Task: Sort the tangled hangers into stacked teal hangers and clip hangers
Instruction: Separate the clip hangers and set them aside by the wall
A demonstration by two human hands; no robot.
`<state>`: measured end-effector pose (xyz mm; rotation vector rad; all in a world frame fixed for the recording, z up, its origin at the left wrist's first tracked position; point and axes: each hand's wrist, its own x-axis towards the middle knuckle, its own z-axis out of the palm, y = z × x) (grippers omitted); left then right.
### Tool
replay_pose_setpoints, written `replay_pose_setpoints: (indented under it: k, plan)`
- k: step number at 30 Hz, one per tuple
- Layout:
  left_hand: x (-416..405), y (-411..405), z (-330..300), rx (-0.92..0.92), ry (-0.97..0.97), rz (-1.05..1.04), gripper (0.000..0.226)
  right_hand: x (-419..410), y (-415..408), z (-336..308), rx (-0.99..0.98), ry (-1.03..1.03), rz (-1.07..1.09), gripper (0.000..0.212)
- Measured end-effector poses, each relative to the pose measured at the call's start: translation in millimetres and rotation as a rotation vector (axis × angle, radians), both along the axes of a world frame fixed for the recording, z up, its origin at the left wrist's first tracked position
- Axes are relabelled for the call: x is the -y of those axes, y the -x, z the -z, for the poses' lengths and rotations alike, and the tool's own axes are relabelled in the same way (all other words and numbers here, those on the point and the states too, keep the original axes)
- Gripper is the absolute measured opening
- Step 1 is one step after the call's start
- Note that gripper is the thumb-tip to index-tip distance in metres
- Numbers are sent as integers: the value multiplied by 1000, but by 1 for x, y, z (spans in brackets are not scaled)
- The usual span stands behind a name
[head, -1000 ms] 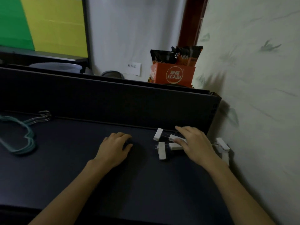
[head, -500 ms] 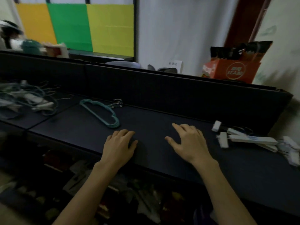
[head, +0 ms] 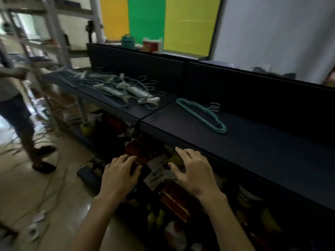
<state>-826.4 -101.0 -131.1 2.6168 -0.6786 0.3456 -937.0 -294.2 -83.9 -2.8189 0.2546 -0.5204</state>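
The tangled hangers (head: 116,87), teal wire loops mixed with pale clip hangers, are lying in a heap on the far left stretch of the dark table (head: 253,151), well apart from both hands and beyond them to the left. The stacked teal hangers (head: 203,115) are sitting nearer, on the table's middle section with their metal hooks pointing toward the back panel, up and slightly right of the hands. The right hand (head: 194,175) is hovering in front of the table's edge, fingers spread and relaxed, gripping nothing. The left hand (head: 119,175) is hovering just beside it, fingers loosely bent, likewise holding nothing.
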Motion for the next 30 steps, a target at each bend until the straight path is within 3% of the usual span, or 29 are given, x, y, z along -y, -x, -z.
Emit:
replay_pose_setpoints:
  k: [6, 11, 16, 23, 30]
  plan:
    - [-95, -32, 25, -64, 9, -204, 38, -63, -66, 23, -93, 34, -147, 61]
    - [-129, -66, 41, -63, 2, -254, 43, -91, -119, 42, -125, 42, -200, 61]
    - [-141, -128, 41, -74, -8, -258, 69, -112, -193, 56, -151, 25, -258, 63]
    - [-173, -227, 36, -27, -20, -329, 55, -141, -303, 59, -162, -4, -338, 63]
    - [-215, -300, 40, -61, -3, -348, 56, -174, -390, 63, -239, -6, -363, 65]
